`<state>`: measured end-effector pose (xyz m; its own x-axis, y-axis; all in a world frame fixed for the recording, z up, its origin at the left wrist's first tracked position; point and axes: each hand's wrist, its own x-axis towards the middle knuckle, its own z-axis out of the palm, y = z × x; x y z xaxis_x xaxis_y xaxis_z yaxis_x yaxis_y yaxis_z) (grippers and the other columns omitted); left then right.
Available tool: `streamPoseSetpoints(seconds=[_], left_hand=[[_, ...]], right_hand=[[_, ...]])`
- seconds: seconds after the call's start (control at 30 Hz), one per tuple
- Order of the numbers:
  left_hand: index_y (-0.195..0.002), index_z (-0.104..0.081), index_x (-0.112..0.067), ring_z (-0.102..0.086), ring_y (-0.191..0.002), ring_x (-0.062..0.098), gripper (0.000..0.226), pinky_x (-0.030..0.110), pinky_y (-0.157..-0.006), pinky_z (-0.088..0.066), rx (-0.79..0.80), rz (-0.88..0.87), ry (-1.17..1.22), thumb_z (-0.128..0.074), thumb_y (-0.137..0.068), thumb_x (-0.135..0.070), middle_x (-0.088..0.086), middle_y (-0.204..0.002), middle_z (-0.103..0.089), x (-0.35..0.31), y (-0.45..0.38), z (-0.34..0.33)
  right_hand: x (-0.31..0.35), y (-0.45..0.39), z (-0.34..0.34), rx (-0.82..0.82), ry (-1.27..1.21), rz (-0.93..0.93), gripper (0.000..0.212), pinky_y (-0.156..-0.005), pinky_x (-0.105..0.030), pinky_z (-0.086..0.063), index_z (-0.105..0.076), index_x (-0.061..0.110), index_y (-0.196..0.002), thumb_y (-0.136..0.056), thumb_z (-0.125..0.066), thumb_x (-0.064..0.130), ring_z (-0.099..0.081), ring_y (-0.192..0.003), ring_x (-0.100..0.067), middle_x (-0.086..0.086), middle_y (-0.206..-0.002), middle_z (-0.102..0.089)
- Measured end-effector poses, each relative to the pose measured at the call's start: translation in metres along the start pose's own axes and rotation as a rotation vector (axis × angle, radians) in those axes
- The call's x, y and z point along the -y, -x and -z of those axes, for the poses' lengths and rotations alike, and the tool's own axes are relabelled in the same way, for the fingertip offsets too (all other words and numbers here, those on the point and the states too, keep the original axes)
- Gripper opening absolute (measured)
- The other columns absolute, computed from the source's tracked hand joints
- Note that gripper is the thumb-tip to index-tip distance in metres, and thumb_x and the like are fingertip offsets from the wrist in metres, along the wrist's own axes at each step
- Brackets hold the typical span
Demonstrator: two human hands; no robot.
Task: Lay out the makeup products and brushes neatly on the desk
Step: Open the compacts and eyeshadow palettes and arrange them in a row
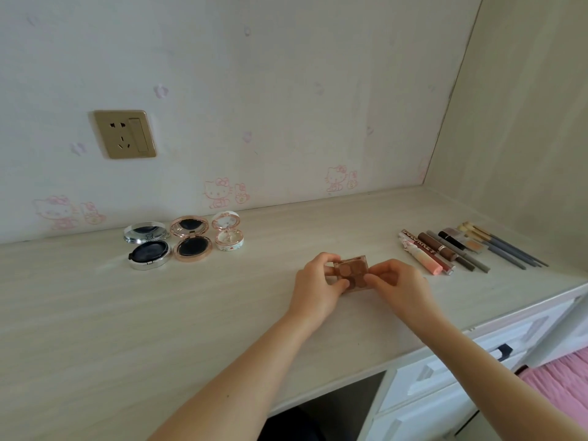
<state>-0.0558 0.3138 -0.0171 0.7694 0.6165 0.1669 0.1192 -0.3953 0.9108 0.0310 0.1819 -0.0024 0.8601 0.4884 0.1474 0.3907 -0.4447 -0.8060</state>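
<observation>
Right now both hands are on the small eyeshadow palette (351,272), held low over the bench (159,313), roughly midway between the three open compacts and the row of tubes and brushes. Landmark for everything below: the palette.

Step in hand, as I read it: set the palette down square. To do it well:
- Keep it level so the clear lid doesn't flop.
- Line its long edge up with the bench's front edge.
- Put it in the bare stretch, not crowding either group.
- Lower it flat, then let go one side at a time so it doesn't skid.

Grip:
- Left hand (313,281): fingers curled, thumb and fingertips pinching the palette's left end. Grasping the palette.
- Right hand (394,281): fingers curled, pinching the right end near the lower corner. Also grasping it.
- Neither grip is wide; both are tight fingertip pinches, palms off the case.
- Can't tell if the palette's underside touches the bench yet.

Surroundings:
- Left of the palette and further back: silver compact (147,246), rose-gold compact (191,238), white floral compact (227,230), all open, side by side.
- Right of the palette: tubes (426,253) and brushes (502,246) laid parallel, close together, slanting the same way.

Risk, my guess: the lid hinge swings if one pinch releases early.
</observation>
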Motion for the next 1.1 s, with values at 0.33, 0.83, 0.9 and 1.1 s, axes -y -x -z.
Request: streamPoseSetpoints(seconds=[0.33, 0.83, 0.9, 1.1], left_hand=[[-0.11, -0.063, -0.01, -0.07, -0.086, 0.022, 0.029, 0.028, -0.075, -0.058, -0.036, 0.243, 0.504, -0.067, -0.084, -0.001, 0.01, -0.097, -0.072, 0.002, 0.015, 0.051], [-0.1, -0.067, -0.006, -0.072, -0.088, 0.026, 0.018, 0.034, -0.079, -0.058, -0.127, 0.303, 0.567, -0.071, -0.083, -0.008, 0.011, -0.094, -0.075, 0.029, 0.07, 0.163], [-0.1, -0.068, -0.004, -0.072, -0.087, 0.025, 0.018, 0.032, -0.077, -0.058, -0.141, 0.318, 0.606, -0.07, -0.083, -0.009, 0.012, -0.094, -0.074, 0.033, 0.078, 0.175], [-0.102, -0.069, 0.0, -0.071, -0.084, 0.025, 0.018, 0.038, -0.084, -0.055, -0.194, 0.35, 0.694, -0.058, -0.092, -0.011, 0.02, -0.099, -0.072, 0.048, 0.095, 0.2]], right_hand=[[0.033, 0.011, -0.03, 0.136, -0.185, 0.033, 0.011, -0.077, -0.04, -0.059, -0.064, 0.018, -0.095, -0.086, -0.066, 0.012, -0.071, -0.069, -0.013, 0.003, -0.088, -0.07], [0.106, 0.046, -0.109, 0.407, -0.246, 0.177, 0.04, -0.077, -0.04, -0.059, -0.059, 0.029, -0.117, -0.086, -0.06, 0.005, -0.07, -0.074, -0.017, -0.002, -0.098, -0.063], [0.113, 0.051, -0.119, 0.439, -0.251, 0.188, 0.038, -0.077, -0.041, -0.059, -0.061, 0.03, -0.113, -0.085, -0.061, 0.004, -0.071, -0.072, -0.016, -0.002, -0.097, -0.063], [0.129, 0.062, -0.142, 0.521, -0.277, 0.185, 0.036, -0.077, -0.038, -0.059, -0.06, 0.024, -0.116, -0.085, -0.061, 0.005, -0.071, -0.073, -0.017, 0.001, -0.103, -0.063]])
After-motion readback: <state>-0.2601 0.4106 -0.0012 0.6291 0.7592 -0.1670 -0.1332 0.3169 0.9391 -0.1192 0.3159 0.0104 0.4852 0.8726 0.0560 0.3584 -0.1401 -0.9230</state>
